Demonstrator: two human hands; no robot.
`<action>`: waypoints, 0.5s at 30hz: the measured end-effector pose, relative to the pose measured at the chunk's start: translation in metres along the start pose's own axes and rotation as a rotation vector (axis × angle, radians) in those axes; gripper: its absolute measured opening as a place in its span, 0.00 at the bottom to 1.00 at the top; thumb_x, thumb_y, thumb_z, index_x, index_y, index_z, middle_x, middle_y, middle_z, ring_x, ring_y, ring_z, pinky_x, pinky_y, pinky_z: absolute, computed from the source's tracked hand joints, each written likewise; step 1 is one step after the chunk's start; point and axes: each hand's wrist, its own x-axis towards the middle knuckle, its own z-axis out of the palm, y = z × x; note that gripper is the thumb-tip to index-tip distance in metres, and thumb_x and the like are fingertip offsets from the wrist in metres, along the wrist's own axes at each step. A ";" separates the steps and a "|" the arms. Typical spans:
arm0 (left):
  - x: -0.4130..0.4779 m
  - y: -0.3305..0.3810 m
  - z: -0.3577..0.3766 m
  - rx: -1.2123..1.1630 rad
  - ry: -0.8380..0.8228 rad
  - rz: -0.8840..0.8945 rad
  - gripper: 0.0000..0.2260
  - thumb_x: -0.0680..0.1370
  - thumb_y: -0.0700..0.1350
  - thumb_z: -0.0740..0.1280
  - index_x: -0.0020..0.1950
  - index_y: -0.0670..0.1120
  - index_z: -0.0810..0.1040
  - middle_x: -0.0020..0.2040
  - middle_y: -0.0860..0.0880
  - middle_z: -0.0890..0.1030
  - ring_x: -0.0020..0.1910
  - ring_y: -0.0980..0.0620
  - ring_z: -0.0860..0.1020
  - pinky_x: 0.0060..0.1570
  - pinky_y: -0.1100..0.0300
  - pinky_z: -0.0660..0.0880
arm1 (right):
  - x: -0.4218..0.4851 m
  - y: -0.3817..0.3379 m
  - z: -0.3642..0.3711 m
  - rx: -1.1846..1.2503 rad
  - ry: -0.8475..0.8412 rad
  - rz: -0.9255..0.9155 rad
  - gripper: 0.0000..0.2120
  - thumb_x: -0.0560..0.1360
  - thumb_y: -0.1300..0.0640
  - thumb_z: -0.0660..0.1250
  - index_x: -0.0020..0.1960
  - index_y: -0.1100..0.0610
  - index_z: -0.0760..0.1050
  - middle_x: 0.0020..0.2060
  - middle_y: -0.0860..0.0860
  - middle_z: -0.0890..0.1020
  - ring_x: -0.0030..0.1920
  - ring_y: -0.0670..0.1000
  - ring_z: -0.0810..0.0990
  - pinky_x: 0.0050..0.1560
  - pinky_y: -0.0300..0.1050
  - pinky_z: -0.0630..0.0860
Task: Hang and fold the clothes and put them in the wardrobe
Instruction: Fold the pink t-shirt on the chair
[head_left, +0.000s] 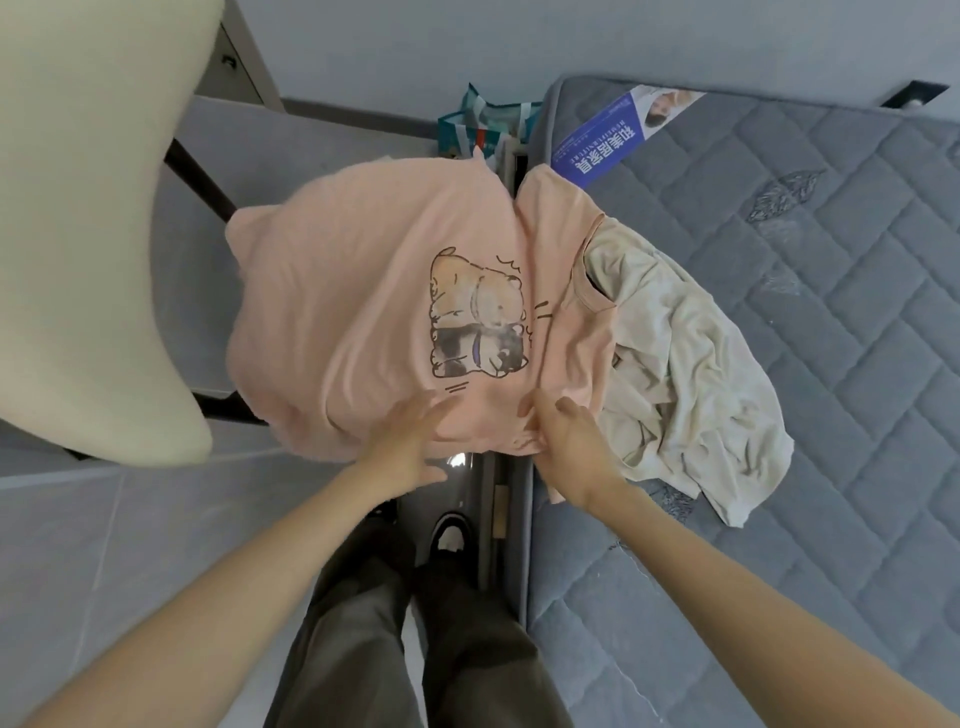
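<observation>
gripping pink shirt (363, 291), right hand (566, 441)

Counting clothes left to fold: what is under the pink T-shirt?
A cream garment pokes out from under the pink T-shirt, on the mattress; the rest beneath is covered.

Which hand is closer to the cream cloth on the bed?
Right. The right hand holds the pink shirt just beside the cream cloth; the left hand is farther, across the shirt.

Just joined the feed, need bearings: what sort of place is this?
Probably a bedroom: a bare quilted mattress fills the right side, a cream garment lies on it, and a pink T-shirt is spread across its edge.
</observation>
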 end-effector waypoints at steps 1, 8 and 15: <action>0.007 0.015 0.006 -0.082 0.018 0.096 0.43 0.70 0.51 0.75 0.78 0.54 0.53 0.76 0.51 0.55 0.75 0.49 0.54 0.72 0.48 0.58 | 0.003 -0.003 -0.004 0.083 0.009 -0.024 0.23 0.67 0.70 0.59 0.61 0.56 0.64 0.40 0.57 0.75 0.41 0.57 0.73 0.40 0.51 0.74; 0.033 0.065 0.021 -0.668 0.185 0.003 0.13 0.79 0.49 0.63 0.63 0.54 0.76 0.55 0.54 0.81 0.55 0.54 0.78 0.57 0.50 0.75 | 0.014 0.006 -0.026 0.358 0.065 -0.015 0.29 0.70 0.66 0.64 0.67 0.47 0.63 0.48 0.49 0.79 0.49 0.48 0.77 0.47 0.40 0.74; 0.043 0.038 0.011 -0.911 0.270 -0.108 0.12 0.82 0.45 0.59 0.65 0.53 0.72 0.55 0.59 0.77 0.54 0.64 0.74 0.45 0.76 0.69 | 0.024 0.058 -0.022 0.151 0.047 0.176 0.26 0.71 0.73 0.55 0.65 0.56 0.75 0.65 0.54 0.74 0.67 0.56 0.68 0.58 0.37 0.66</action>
